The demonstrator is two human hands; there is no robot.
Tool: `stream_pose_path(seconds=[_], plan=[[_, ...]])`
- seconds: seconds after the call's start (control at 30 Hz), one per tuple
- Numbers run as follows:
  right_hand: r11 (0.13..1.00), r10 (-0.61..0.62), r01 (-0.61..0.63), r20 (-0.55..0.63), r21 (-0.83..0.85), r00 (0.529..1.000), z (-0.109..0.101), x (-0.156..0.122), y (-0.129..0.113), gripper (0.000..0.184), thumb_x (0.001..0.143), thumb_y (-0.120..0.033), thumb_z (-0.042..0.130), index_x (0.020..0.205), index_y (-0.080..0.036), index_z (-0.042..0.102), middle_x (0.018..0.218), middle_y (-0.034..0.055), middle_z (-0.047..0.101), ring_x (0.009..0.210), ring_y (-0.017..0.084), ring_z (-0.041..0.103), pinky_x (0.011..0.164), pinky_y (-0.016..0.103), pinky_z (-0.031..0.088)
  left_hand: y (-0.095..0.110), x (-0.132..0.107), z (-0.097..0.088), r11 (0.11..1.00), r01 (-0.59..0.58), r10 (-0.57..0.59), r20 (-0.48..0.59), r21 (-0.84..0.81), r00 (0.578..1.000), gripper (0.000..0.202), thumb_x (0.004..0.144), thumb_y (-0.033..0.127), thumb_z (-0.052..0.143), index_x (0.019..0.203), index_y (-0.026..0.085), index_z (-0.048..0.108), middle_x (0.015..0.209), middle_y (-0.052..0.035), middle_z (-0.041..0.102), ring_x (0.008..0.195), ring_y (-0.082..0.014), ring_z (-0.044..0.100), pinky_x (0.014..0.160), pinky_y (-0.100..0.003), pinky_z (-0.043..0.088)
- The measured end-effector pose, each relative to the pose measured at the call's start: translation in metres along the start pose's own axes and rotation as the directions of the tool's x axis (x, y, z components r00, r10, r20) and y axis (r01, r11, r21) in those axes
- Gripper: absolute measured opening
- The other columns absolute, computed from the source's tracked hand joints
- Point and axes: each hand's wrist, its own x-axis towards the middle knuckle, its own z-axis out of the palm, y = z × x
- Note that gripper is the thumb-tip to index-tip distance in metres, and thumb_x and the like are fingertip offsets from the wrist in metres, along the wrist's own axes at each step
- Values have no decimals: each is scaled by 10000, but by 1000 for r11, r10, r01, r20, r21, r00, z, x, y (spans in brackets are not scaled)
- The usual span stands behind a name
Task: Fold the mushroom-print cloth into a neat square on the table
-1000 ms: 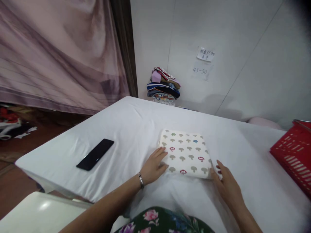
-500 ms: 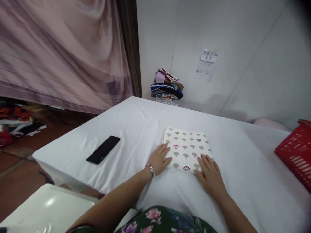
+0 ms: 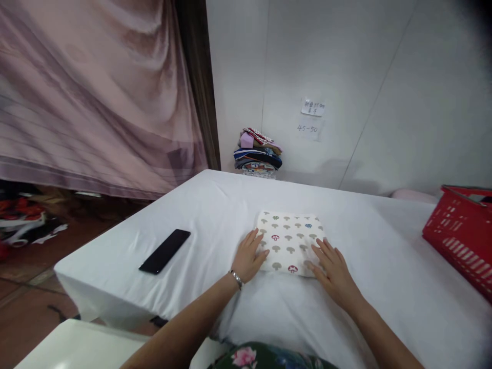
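A folded cream cloth with a mushroom print [image 3: 290, 236] lies on the white table [image 3: 215, 205] in front of me. My left hand [image 3: 249, 257] rests flat on its near left edge, fingers stretched out. My right hand [image 3: 332, 266] lies flat on its near right corner, fingers spread. Neither hand holds anything. A silver bracelet circles my left wrist.
A black phone [image 3: 165, 250] lies on the table to the left. A red plastic basket [image 3: 461, 233] stands at the right edge. A stack of folded clothes [image 3: 257, 152] sits against the white wall behind the table, below paper notes [image 3: 311, 118]. A pink curtain [image 3: 96, 92] hangs at left.
My right hand moved from beside the cloth's right edge onto its near right corner. My left hand stayed on the left edge. The view tilted up slightly.
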Motion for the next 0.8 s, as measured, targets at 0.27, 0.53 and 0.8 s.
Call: stream_pose_path(seconds=[0.27, 0.53, 0.8], plan=[[988, -140, 145, 95, -56, 986, 19, -6, -3, 548, 876, -478, 378, 1369, -239, 367, 1453, 69, 309, 1343, 261, 253, 1087, 502, 191, 1, -4, 2, 995, -87, 79, 145, 45, 986, 634, 840, 572, 405, 1351, 197, 384, 1486, -85, 229, 1372, -244, 158, 1082, -433, 249], [1000, 5, -5, 59, -1, 998, 13, -16, 20, 607, 884, -469, 361, 1418, -200, 256, 1470, 69, 276, 1370, 241, 171, 1084, 455, 241, -1, -10, 1, 994, -81, 65, 217, 69, 974, 686, 818, 552, 457, 1400, 227, 295, 1495, -66, 195, 1374, -252, 148, 1086, -453, 230], [993, 104, -110, 128, 44, 986, -4, 2, 22, 559, 895, -506, 306, 1386, -238, 321, 1480, 47, 252, 1374, 231, 158, 1104, 488, 136, 1, 9, -12, 1000, -2, 6, 154, -24, 988, 557, 856, 504, 413, 1306, 177, 442, 1468, -89, 276, 1355, -215, 223, 1095, -386, 242]])
